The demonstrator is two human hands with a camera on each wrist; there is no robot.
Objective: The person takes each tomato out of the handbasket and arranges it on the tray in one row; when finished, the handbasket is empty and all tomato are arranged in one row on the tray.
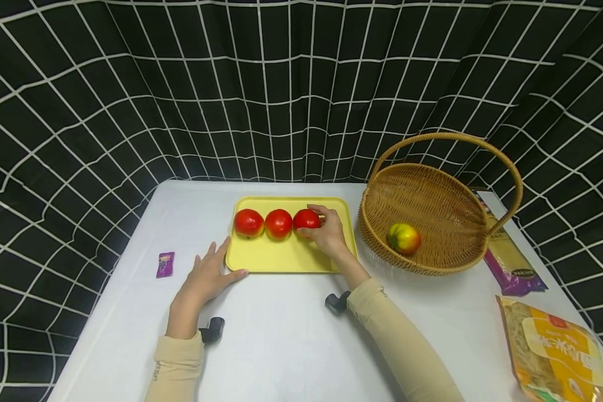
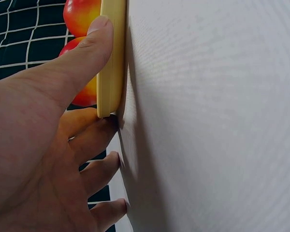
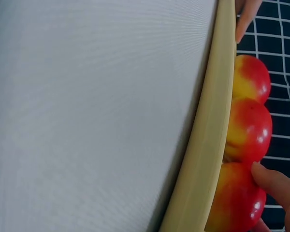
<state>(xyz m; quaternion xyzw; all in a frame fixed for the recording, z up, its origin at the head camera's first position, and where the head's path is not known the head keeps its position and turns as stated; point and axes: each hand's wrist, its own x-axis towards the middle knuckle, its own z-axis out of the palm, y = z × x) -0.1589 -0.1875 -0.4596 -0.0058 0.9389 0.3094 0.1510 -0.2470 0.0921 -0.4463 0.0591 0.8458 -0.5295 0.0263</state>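
A row of three red-and-yellow apples lies in the shallow yellow tray (image 1: 281, 262): a left apple (image 1: 248, 222), a middle apple (image 1: 278, 223) and a right apple (image 1: 305, 219). My right hand (image 1: 330, 233) holds the right apple between thumb and fingers, beside the middle one; its thumb (image 3: 273, 182) presses the apple's skin in the right wrist view. At the tray's front left corner, my left hand (image 1: 208, 276) touches the rim with fingers spread. Its thumb (image 2: 82, 58) lies across the tray's edge in the left wrist view.
Right of the tray stands a wicker basket (image 1: 437, 195) with a tall handle and one yellow-red apple (image 1: 404, 239) inside. A purple-and-gold packet (image 1: 515, 262) and an orange food bag (image 1: 558, 354) lie farther right. A small purple packet (image 1: 165, 264) lies at left.
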